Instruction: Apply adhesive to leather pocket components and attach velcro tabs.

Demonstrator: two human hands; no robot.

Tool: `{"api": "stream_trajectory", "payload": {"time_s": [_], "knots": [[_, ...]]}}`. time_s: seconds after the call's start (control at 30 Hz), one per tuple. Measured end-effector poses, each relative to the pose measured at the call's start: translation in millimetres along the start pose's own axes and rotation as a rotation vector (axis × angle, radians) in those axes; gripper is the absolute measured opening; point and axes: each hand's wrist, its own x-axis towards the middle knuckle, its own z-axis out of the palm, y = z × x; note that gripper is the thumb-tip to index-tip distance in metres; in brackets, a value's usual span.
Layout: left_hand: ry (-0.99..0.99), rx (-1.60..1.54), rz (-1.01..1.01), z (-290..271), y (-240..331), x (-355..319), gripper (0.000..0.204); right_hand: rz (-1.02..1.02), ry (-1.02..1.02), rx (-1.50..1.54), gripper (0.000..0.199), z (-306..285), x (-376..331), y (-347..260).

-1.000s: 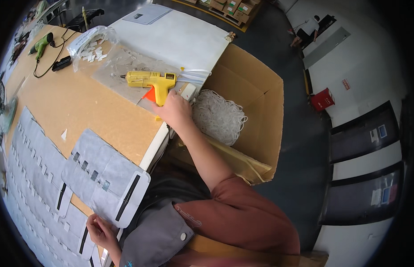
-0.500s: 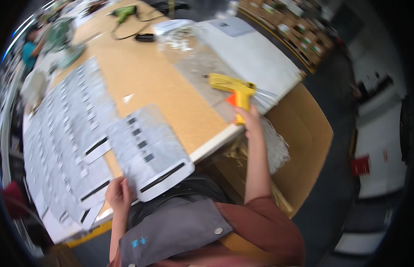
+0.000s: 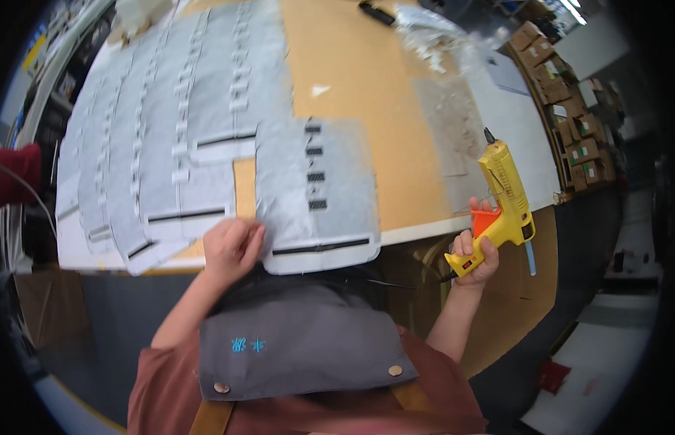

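My right hand [image 3: 481,262] is wrapped round the handle of a yellow glue gun [image 3: 508,187], beyond the table's front edge. The gun has an orange trigger, a dark nozzle pointing up and away, and a pale blue glue stick [image 3: 531,259] at its rear. My left hand [image 3: 232,248] is closed, fingers curled, at the near left edge of a grey sheet piece [image 3: 348,181]; anything inside it is hidden. That piece lies flat, with a column of dark square patches and a black strip [image 3: 320,247] across its white near end.
Overlapping grey pieces [image 3: 268,80] with white tabs cover the table's left. Further back lie a white scrap [image 3: 320,90], a black object [image 3: 376,13] and a clear bag of white bits [image 3: 433,36]. A cardboard box [image 3: 522,308] stands below right; boxes [image 3: 562,109] are stacked beyond.
My view has turned and moved closer to the table. The glue gun has swung from pointing left to pointing up and away, still in my right hand. My left hand remains beside the sheet piece.
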Motion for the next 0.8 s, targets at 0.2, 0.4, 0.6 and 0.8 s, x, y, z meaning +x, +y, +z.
{"api": "stream_trajectory", "payload": {"time_s": [0.2,0.4,0.6,0.8], "knots": [[-0.023,0.093,0.145,-2,1,6,0.012,0.188,-0.096,-0.259,0.069,51,-12,13],[-0.099,0.184,0.259,-1,1,-5,0.028,0.410,-0.199,-0.620,0.067,91,-23,19],[-0.134,0.149,0.340,1,0,-8,0.043,0.640,-0.309,-0.587,0.062,111,-30,15],[-0.212,0.157,0.368,10,12,3,0.037,0.666,-0.315,-0.601,0.061,110,-32,18]]}}
